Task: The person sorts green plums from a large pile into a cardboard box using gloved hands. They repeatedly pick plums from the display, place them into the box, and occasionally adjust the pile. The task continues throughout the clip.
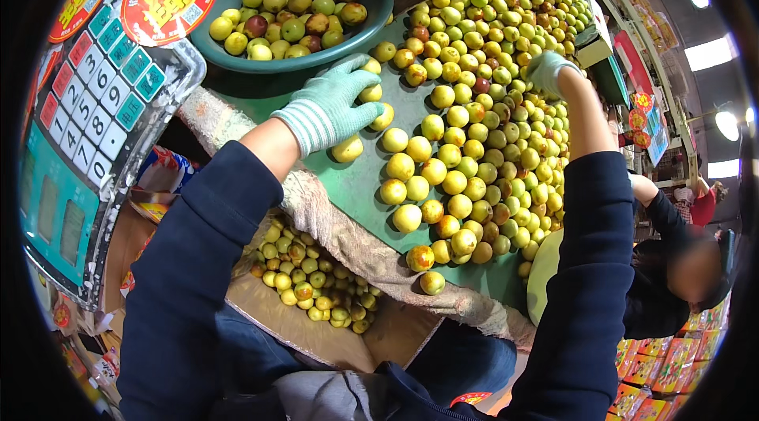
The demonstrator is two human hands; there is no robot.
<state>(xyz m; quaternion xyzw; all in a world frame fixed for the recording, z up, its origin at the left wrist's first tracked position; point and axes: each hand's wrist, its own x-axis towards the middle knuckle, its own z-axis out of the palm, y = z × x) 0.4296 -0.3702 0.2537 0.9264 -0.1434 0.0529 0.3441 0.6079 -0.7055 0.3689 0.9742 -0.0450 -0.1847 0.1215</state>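
Many yellow-green jujubes [450, 154], some with red-brown patches, lie spread over a green table [356, 195]. My left hand [338, 98], in a pale green knit glove with a striped cuff, rests on the table with its fingers spread around several jujubes near the green plastic basin [296, 63]. That basin holds more jujubes, some of them reddish. On the far right of the pile, my right hand [547, 72], gloved alike, reaches down among the fruit; its fingertips are hidden. An open cardboard box [296, 326] with jujubes in it stands below the table edge, by my lap.
A rolled cloth [356, 246] runs along the near table edge. At the left stands a weighing scale [89, 118] with a keypad. A pale green round object [542, 276] sits beside my right sleeve. Another person [670, 278] works at the right, near stacked printed cartons [664, 362].
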